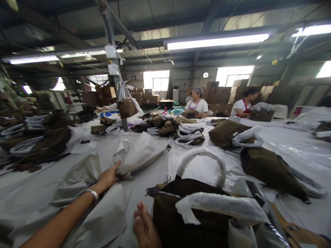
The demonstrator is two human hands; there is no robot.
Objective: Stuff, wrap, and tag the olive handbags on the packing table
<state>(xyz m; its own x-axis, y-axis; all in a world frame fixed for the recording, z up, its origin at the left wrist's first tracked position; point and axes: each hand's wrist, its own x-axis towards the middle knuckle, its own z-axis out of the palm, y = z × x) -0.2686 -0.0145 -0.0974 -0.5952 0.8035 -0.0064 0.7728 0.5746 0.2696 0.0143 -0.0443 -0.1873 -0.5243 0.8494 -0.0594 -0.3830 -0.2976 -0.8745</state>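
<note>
A light grey cloth dust bag (144,156) lies spread out in front of me, with a cord end at its far corner. My left hand (107,177), a silver bracelet at its wrist, is closed on a fold of this cloth. To the right stands a dark olive handbag (165,213) with a silver zipper and handles wrapped in white padding. My right hand (146,227) is by the handbag's left side, its fingers stretched upward; the thumb is out of sight, and I cannot tell how firmly it touches the bag.
More olive handbags (227,132) with wrapped handles lie across the white table. Dark bags (43,141) are piled at the left. A post (121,69) rises behind the cloth with a small bag hung on it. Two people (198,103) are across the table; cartons (217,94) stand behind.
</note>
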